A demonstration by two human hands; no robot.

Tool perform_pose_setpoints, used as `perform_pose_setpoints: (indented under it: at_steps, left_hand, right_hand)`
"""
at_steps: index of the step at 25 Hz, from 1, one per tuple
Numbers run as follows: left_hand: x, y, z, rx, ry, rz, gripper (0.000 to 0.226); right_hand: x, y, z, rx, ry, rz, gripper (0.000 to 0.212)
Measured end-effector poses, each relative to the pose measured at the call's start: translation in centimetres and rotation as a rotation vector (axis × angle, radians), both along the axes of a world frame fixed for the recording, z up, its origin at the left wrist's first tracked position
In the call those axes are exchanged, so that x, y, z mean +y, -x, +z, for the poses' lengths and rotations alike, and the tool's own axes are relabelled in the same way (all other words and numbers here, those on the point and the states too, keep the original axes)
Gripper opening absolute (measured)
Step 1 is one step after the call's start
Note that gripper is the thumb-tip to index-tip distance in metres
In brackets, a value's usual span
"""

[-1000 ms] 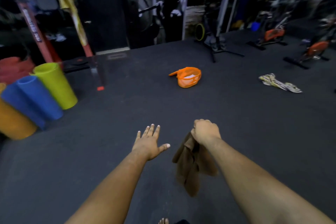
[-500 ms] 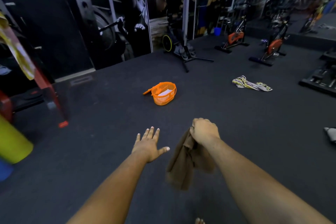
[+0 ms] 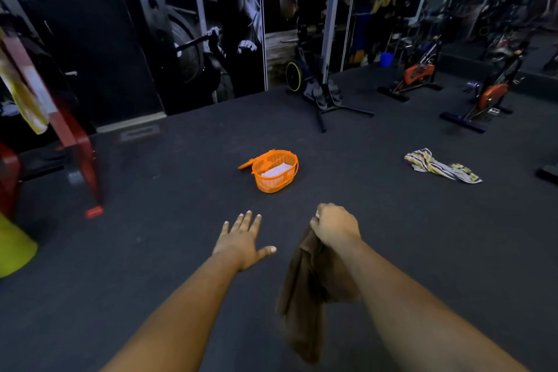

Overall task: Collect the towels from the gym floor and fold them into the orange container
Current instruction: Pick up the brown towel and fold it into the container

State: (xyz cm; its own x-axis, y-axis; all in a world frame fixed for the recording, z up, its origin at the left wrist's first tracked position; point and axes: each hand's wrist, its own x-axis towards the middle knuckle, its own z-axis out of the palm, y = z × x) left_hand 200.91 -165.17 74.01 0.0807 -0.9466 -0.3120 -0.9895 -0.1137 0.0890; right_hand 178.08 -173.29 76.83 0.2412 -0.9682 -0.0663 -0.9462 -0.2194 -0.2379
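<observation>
Head view: the fingers of the right hand (image 3: 335, 225) are hidden, curled underneath around a limp brown towel (image 3: 308, 296) that hangs below the fist. The left hand (image 3: 241, 240) is spread flat, holding nothing. Ahead of both hands sits the orange container (image 3: 274, 170), something white inside. A striped towel (image 3: 439, 166) lies crumpled far right of the right hand.
</observation>
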Motion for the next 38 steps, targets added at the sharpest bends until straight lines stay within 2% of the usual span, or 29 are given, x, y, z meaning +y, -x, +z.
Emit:
perform_pose_setpoints:
  at_steps: [13, 23, 29, 33, 36, 38]
  left_hand:
    - [-33.9, -2.3, -2.0, 0.031, -0.039, -0.014, 0.101]
    - [-56.4, -2.3, -4.7, 0.041, -0.045, 0.163, 0.102]
    - [-66.7, -1.8, -4.4, 0.079, -0.023, 0.287, 0.100]
    - [-73.1, -4.0, -5.8, 0.096, 0.005, 0.306, 0.102]
    - [-78.3, -6.1, -6.4, 0.217, 0.123, 0.215, 0.104]
    - [-82.1, -6.9, -6.0, 0.409, 0.264, 0.148, 0.091]
  right_hand:
    - [-32.5, -0.6, -1.0, 0.039, 0.010, -0.055, 0.025]
    - [-59.6, -1.8, -4.6, -0.016, 0.027, 0.111, 0.020]
    - [-73.3, -3.7, -4.3, -0.193, -0.027, 0.252, 0.019]
    - [-80.9, -7.0, -4.2, -0.399, -0.123, 0.283, 0.022]
    - [-85.5, -9.5, -4.6, -0.576, -0.153, 0.334, 0.022]
    - [-88.5, -11.3, -4.3, -0.583, -0.174, 0.371, 0.023]
